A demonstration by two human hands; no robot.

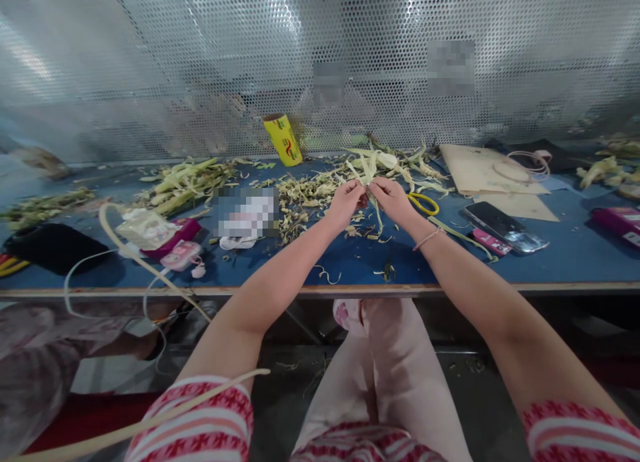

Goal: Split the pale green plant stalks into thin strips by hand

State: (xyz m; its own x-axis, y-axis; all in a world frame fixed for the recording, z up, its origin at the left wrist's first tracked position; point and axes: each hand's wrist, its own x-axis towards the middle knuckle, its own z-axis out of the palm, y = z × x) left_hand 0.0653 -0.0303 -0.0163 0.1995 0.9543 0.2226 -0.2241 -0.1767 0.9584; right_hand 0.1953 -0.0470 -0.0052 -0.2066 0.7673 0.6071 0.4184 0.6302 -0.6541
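A pale green leafy stalk (369, 166) is pinched between my two hands above the middle of the blue tabletop, its strips fanning upward and a thin stem hanging below. My left hand (347, 201) grips it from the left with bent fingers. On the other side my right hand (391, 198) has its fingers closed on the same stalk, close to the left fingertips. Withered leaf scraps (305, 199) lie under and beside the hands. Just right of my right hand are yellow scissor handles (423, 203); the blades are not visible.
A yellow roll (283, 139) stands near the perforated metal panel (240, 69). Leafy bundles (187, 182) lie left, with a tissue pack (150, 229) and white cable nearer. At right are a phone (505, 225) and brown cardboard (493, 171). Another person sits at far left.
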